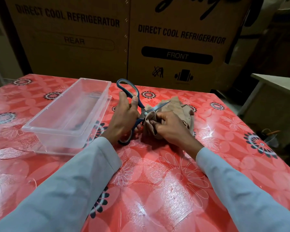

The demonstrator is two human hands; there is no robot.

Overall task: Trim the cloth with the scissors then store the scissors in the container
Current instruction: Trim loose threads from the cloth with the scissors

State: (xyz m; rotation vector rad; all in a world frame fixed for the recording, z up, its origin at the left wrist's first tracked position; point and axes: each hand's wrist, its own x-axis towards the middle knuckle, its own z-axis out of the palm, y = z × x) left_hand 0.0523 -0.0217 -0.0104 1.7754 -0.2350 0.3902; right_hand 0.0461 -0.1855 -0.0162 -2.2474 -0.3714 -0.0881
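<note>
The blue scissors [138, 108] are gripped by the left hand [124, 118], blades wide open over the tan cloth [174, 113], which is pinched by the right hand [171, 126] on the red table [157, 181]. Fingers so near the blades could be nipped. Nothing is seen inside the clear container [69, 111] beside the left hand

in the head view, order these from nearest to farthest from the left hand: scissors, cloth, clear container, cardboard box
1. Scissors: in the left hand itself.
2. Cloth: just to its right, pinched by the right hand.
3. Container: on the table to its left, apart from it.
4. Cardboard box: behind the table's far edge.
</note>
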